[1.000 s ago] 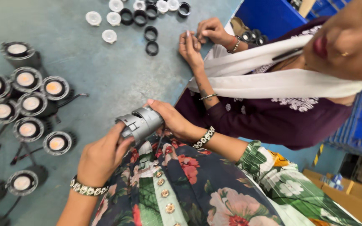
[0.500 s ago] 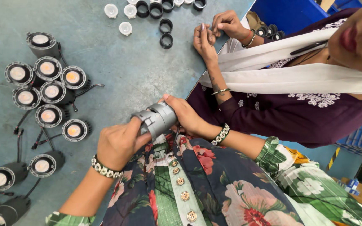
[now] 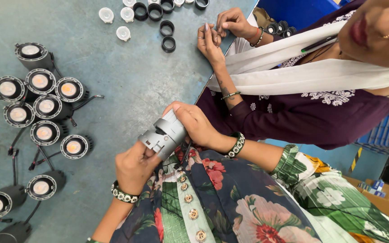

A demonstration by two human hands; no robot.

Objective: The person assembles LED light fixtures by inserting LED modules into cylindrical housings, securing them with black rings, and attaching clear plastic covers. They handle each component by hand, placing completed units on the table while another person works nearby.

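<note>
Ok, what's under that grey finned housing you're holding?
Under the grey finned housing, a floral garment with a buttoned strip shows. The left hand and right hand cover both its ends, hiding what's there.

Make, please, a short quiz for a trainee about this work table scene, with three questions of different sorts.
1. True or false: the left hand and the right hand both grip the grey metal lamp housing.
2. The round lamps on the table lie: A) in a blue crate; B) to the left of the hands; C) on the co-worker's lap.
3. Fill in: the loose rings near the co-worker's hands are ____ in colour.

Key: 1 true; 2 B; 3 black.
</note>
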